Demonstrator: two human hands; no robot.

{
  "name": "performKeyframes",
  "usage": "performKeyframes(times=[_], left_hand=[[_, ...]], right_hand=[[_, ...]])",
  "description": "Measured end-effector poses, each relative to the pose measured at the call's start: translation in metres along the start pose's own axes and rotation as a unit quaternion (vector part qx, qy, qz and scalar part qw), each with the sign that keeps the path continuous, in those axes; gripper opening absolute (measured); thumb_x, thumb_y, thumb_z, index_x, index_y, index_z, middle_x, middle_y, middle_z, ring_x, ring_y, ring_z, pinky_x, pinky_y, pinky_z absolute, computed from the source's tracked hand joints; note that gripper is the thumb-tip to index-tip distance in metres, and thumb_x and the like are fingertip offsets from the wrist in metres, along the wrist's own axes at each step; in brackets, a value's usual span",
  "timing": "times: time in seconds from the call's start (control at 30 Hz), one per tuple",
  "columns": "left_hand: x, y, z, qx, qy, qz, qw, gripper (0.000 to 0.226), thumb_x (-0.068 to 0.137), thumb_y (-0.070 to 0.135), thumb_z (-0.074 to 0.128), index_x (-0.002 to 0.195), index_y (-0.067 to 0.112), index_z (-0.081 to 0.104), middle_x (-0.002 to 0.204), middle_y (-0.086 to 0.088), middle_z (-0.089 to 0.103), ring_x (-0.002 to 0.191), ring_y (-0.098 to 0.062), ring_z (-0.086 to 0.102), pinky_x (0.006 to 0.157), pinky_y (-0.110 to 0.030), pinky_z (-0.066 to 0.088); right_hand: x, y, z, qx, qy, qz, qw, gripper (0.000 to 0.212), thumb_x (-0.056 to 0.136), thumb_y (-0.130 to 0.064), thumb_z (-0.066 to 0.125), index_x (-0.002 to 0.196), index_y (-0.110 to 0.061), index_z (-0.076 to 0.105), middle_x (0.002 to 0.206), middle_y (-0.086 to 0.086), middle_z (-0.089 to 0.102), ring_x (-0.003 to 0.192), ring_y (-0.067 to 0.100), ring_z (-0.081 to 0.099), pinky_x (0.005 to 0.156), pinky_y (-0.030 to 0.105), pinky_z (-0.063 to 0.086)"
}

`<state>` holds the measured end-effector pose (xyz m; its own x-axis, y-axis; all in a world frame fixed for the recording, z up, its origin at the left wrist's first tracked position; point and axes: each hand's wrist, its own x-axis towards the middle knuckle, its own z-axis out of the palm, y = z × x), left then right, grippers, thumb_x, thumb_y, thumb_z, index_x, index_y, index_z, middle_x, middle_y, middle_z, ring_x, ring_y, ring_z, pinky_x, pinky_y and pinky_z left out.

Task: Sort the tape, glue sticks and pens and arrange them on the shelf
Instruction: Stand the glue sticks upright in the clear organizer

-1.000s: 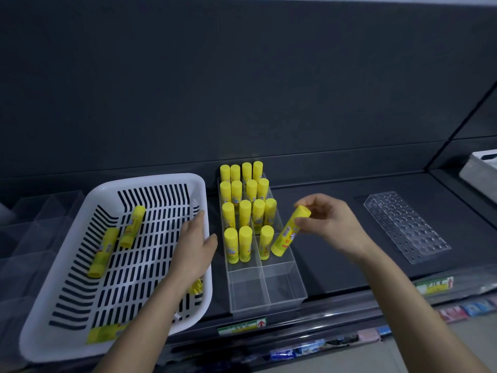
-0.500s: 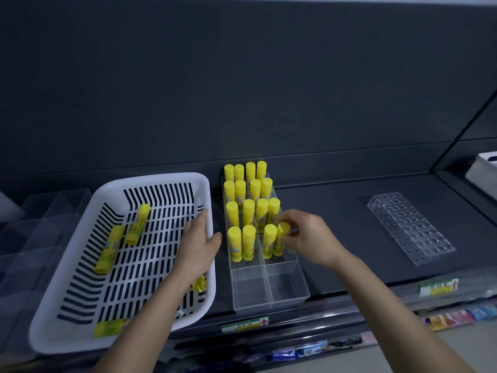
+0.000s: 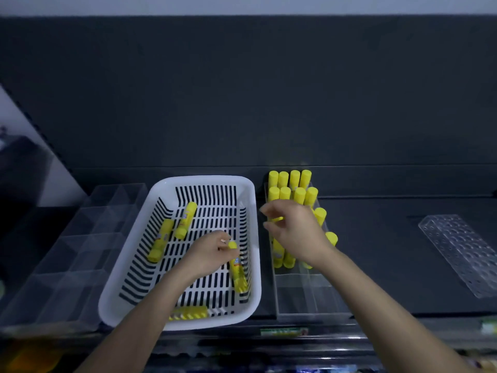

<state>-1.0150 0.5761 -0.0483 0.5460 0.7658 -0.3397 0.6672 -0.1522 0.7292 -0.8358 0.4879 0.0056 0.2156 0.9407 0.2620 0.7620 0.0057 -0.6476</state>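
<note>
— We're lifting our right hand (image 3: pixel 295 232) off the clear tray (image 3: pixel 309 300), fingers loose, empty.
— Our left hand (image 3: pixel 209 251) is pinching a cylindrical yellow glue stick (image 3: pixel 238 274) at the slotted white basket's (image 3: pixel 204 180) right edge.

The single head-worn camera is looking forward and down at the shelf (image 3: pixel 376 254) from over its front edge, close in. It is facing the dark back panel (image 3: pixel 242 90) squarely.
</note>
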Motion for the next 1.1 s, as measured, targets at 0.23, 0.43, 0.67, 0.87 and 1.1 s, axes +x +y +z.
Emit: performKeyframes(times=[0.23, 0.43, 0.67, 0.87, 1.1], left_hand=[[0.017, 0.005, 0.026, 0.113, 0.027, -0.037, 0.993, 0.037, 0.076, 0.028, 0.069, 0.097, 0.018, 0.041, 0.081, 0.001, 0.057, 0.067, -0.013, 0.056, 0.050, -0.027, 0.041], [0.002, -0.015, -0.022, 0.019, 0.049, -0.029, 0.998, 0.030, 0.074, 0.011, 0.065, 0.062, 0.017, 0.038, 0.062, -0.001, 0.037, 0.057, -0.016, 0.040, 0.055, -0.028, 0.029], [-0.027, -0.039, -0.067, -0.032, 0.163, 0.011, 0.986, 0.014, 0.081, 0.019, 0.068, 0.086, 0.008, 0.061, 0.082, -0.008, 0.065, 0.079, -0.024, 0.062, 0.072, -0.040, 0.048], [-0.039, -0.054, -0.068, -0.113, 0.185, 0.001, 0.976, 0.015, 0.083, 0.013, 0.070, 0.094, 0.004, 0.064, 0.092, -0.011, 0.069, 0.091, -0.026, 0.065, 0.084, -0.044, 0.051], [-0.037, -0.058, -0.066, -0.120, 0.184, 0.009, 0.976, 0.016, 0.080, 0.009, 0.072, 0.089, 0.002, 0.061, 0.094, -0.015, 0.068, 0.092, -0.028, 0.065, 0.086, -0.049, 0.051]], right_hand=[[0.012, -0.006, 0.039, 0.020, -0.024, 0.018, 0.999, 0.020, 0.087, -0.004, 0.059, 0.105, -0.007, 0.067, 0.100, 0.005, 0.069, 0.092, 0.018, 0.064, 0.079, 0.020, 0.047], [0.011, -0.011, 0.047, -0.029, -0.081, -0.027, 0.996, 0.018, 0.087, -0.003, 0.055, 0.100, -0.006, 0.066, 0.095, 0.008, 0.069, 0.087, 0.021, 0.063, 0.077, 0.033, 0.050], [0.000, -0.049, 0.105, -0.088, -0.378, -0.131, 0.912, 0.031, 0.087, -0.020, 0.064, 0.117, -0.012, 0.061, 0.109, 0.005, 0.064, 0.096, 0.019, 0.057, 0.080, 0.027, 0.043], [-0.004, -0.066, 0.128, -0.130, -0.486, -0.105, 0.858, 0.018, 0.088, -0.019, 0.057, 0.085, -0.002, 0.061, 0.085, 0.016, 0.064, 0.075, 0.030, 0.057, 0.071, 0.040, 0.050], [0.001, -0.055, 0.113, -0.180, -0.454, -0.064, 0.870, 0.013, 0.085, -0.009, 0.050, 0.089, 0.001, 0.058, 0.080, 0.015, 0.056, 0.066, 0.023, 0.046, 0.057, 0.033, 0.037]])
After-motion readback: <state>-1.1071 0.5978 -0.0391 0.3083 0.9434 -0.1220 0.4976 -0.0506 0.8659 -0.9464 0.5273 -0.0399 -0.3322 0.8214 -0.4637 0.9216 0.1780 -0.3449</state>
